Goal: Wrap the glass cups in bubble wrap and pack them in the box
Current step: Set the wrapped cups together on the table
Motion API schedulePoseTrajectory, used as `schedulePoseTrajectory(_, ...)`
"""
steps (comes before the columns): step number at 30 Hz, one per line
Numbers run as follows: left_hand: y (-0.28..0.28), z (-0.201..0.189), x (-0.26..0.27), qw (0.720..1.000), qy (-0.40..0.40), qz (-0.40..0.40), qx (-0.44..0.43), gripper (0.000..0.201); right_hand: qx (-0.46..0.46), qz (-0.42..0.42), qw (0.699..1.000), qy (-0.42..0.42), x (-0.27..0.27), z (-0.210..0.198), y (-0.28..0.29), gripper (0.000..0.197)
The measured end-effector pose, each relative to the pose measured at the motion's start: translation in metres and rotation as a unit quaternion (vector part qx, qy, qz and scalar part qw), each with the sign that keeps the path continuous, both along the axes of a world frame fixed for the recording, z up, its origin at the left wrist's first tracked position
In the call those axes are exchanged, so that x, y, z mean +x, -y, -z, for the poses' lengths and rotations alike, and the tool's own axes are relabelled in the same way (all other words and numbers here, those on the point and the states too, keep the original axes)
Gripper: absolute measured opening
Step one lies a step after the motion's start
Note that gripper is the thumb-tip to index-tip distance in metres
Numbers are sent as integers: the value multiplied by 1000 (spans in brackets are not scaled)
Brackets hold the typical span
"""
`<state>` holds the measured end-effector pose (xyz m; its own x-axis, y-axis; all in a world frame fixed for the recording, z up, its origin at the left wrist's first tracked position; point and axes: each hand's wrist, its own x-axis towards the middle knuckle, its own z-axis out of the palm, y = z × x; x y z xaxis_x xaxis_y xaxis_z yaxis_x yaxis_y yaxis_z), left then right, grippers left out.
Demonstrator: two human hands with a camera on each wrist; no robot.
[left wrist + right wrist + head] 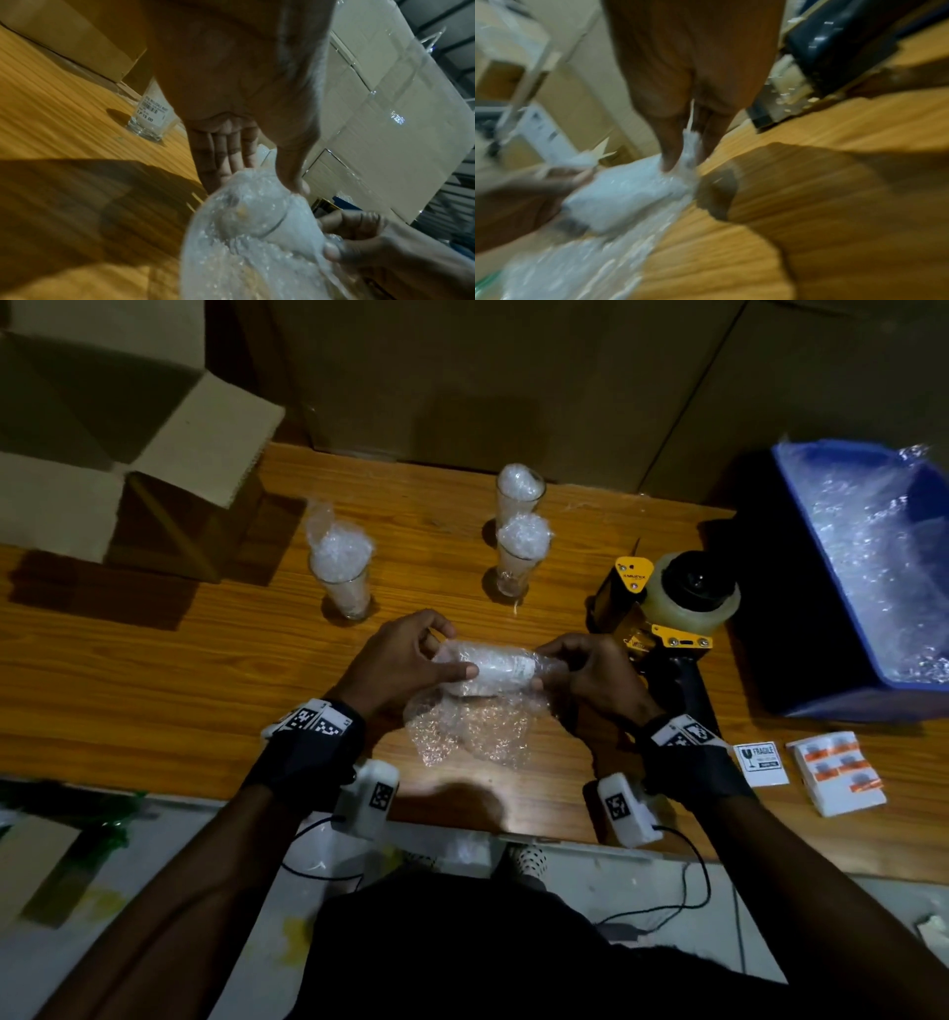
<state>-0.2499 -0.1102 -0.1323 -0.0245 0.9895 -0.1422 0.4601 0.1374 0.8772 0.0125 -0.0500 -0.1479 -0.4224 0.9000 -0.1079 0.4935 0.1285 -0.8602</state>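
A glass cup (493,671) lies on its side above the wooden table (154,690), partly rolled in a sheet of bubble wrap (470,729) whose loose part hangs toward me. My left hand (405,660) grips the wide end of the wrapped cup (259,215), thumb on top. My right hand (585,670) pinches the narrow end of the wrapped cup (628,190). Three more glasses stuffed with bubble wrap stand upright: one at the left (341,570), two behind (519,557) (518,491). An open cardboard box (102,454) sits at the far left.
A yellow and black tape dispenser (662,608) lies just right of my right hand. A blue bin (873,701) holding bubble wrap stands at the far right. Fragile labels (760,762) and a sticker stack (837,773) lie near the front edge. Cardboard cartons (513,377) line the back.
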Motion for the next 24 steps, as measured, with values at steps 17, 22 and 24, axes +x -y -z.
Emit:
schedulePoseTrajectory(17, -1, -12, 3, 973, 188, -29, -130, 42, 139, -1, 985, 104, -10, -17, 14, 12)
schedulePoseTrajectory(22, 0, -1, 11, 982, 153, -52, -98, 46, 110, -69, 984, 121, -4, -25, 5, 20)
schedulePoseTrajectory(24, 1, 6, 14, 986, 139, -52, -74, 49, 107, -48, 987, 110, -6, -23, 5, 16)
